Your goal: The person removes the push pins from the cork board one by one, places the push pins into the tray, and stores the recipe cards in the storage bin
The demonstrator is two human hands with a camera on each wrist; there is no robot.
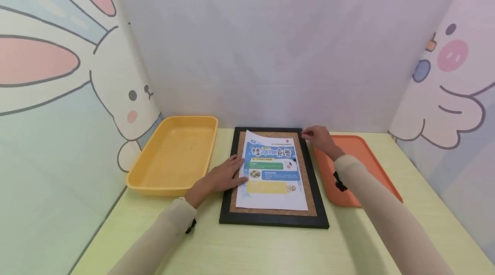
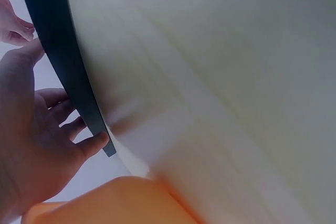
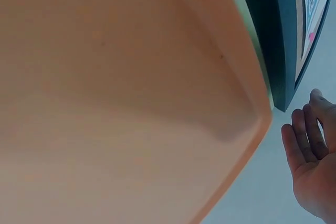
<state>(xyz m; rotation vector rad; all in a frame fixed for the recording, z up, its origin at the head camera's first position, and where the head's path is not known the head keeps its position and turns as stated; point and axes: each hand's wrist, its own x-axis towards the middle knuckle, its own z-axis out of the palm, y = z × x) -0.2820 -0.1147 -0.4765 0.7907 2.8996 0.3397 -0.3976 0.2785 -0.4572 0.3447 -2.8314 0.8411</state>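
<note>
Pale wooden table [image 1: 247,249] beneath everything. Black-framed corkboard [image 1: 274,220] flat at centre. Yellow tray [image 1: 181,154] to its left, orange tray [image 1: 371,172] just right. Printed Chinese-text poster [image 1: 270,200] lying on cork, slightly skewed. Left hand [image 1: 222,175], fingers spread, over frame's left side, touching poster edge. Right hand [image 1: 321,138] at frame's top right corner, thumb and index together; cannot tell whether anything between. Dark round-headed pin [image 1: 294,160] at poster's right edge.

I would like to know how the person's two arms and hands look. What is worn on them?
The left hand and right hand wear no gloves. The left sleeve and right sleeve are long, plain and pale beige. A small black piece, perhaps part of a strap, shows near each cuff.
</note>
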